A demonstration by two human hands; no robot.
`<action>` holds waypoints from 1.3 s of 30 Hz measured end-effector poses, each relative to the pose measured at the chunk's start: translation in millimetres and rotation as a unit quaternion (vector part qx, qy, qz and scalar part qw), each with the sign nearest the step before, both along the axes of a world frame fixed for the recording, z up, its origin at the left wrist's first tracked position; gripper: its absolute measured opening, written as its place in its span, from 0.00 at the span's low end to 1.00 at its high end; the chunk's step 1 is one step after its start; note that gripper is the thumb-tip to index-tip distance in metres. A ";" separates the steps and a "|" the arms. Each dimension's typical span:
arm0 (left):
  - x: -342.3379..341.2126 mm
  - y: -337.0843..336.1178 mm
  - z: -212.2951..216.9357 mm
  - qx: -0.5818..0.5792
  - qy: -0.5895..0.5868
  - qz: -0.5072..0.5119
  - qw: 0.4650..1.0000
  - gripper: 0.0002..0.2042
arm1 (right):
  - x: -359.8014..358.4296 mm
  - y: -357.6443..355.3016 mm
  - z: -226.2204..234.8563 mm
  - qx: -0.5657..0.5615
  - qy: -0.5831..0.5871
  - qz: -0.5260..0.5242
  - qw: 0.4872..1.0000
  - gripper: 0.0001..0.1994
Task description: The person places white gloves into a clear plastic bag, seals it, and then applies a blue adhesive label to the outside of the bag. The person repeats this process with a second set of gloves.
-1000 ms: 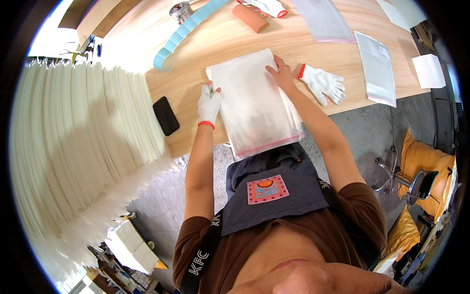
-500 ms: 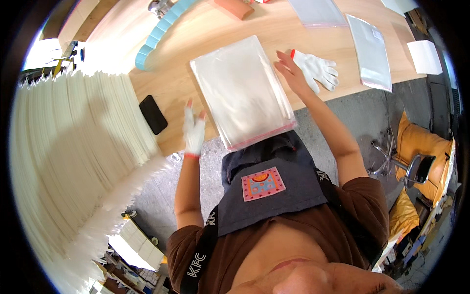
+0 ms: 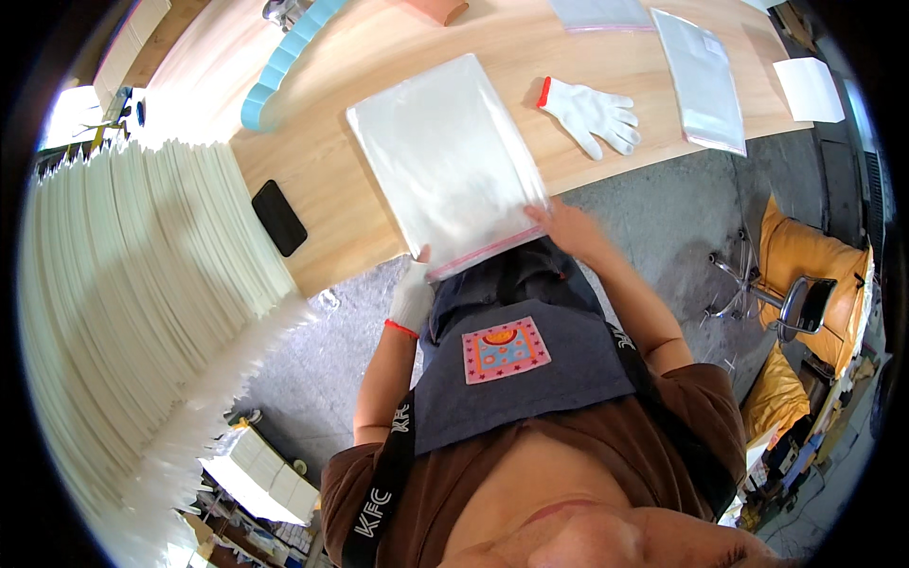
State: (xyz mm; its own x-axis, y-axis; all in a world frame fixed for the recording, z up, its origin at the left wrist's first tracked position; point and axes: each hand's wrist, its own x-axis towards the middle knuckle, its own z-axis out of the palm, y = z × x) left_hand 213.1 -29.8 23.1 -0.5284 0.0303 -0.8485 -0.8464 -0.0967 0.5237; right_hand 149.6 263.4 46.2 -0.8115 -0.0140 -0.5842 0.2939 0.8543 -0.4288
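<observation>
Clear plastic bag [image 3: 445, 161] gripped by both hands.

Both hands have dropped from the middle of the bag [image 3: 445, 166] to its near, pink-striped edge at the frame's centre. The gloved left hand [image 3: 413, 295], earlier up on the bag's left side and then off it by the table edge, now grips the lower left corner. The bare right hand [image 3: 566, 227] has left the bag's upper right side, beside the loose glove [image 3: 589, 112], for the lower right corner.
</observation>
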 end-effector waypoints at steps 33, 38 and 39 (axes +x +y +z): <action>-136.6 -39.8 3.7 -0.148 0.309 0.106 0.934 0.30 | -174.3 -22.2 -27.1 -0.362 0.188 -0.130 0.904 0.37; -97.8 -0.9 20.4 -0.140 0.302 0.028 0.943 0.31 | -131.2 -31.3 -41.6 -0.323 0.229 -0.064 0.916 0.36; -96.8 -2.1 19.2 -0.158 0.294 0.027 0.942 0.31 | -128.2 -34.2 -40.1 -0.317 0.237 -0.047 0.917 0.36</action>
State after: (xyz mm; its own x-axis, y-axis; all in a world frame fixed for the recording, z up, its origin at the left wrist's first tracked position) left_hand 116.3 -31.9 42.4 -0.9034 -0.2147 -0.3713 -0.3998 0.1084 0.9102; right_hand 21.4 229.2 6.1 -0.9871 -0.1466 -0.0649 0.0062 0.3698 -0.9291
